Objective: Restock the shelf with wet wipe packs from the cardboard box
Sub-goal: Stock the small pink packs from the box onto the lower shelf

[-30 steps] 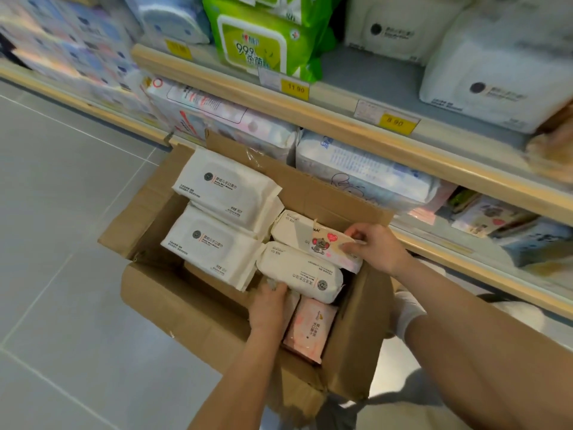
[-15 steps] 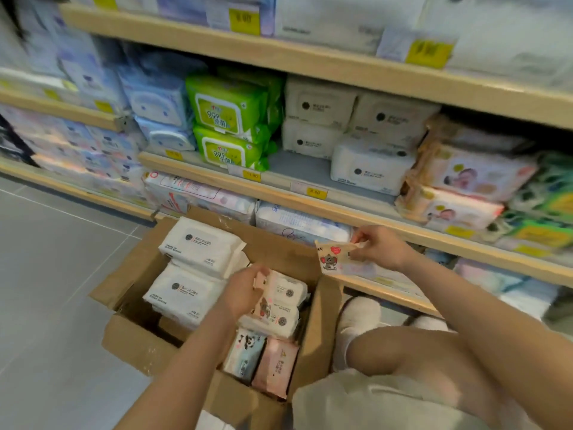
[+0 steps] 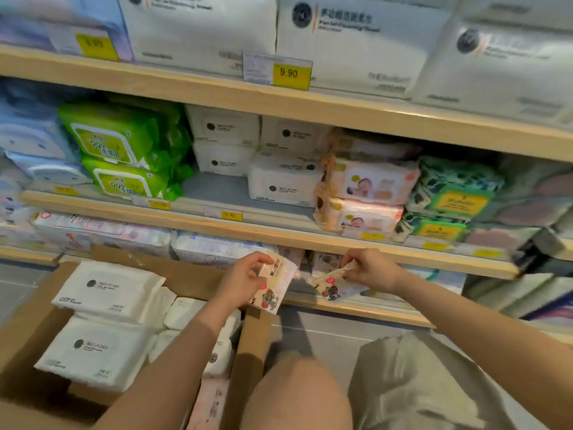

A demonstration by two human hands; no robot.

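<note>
- Packs: the left hand [image 3: 245, 280] is gripping one small printed pack [image 3: 274, 287] by its upper end, long axis running down and slightly left, over the box [image 3: 251, 342] edge.
- The right hand [image 3: 370, 270] is pinching a second pack [image 3: 333, 287] by its edge, tilted, at the low shelf [image 3: 356, 308] front.
- Both are looking light, soft and slick; gripping the sealed ends seems surest.

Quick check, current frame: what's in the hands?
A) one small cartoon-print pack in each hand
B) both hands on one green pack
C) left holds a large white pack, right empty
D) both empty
A: the left hand grips a small cartoon-print pack above the cardboard box edge, and the right hand pinches a second one at the bottom shelf.
</note>
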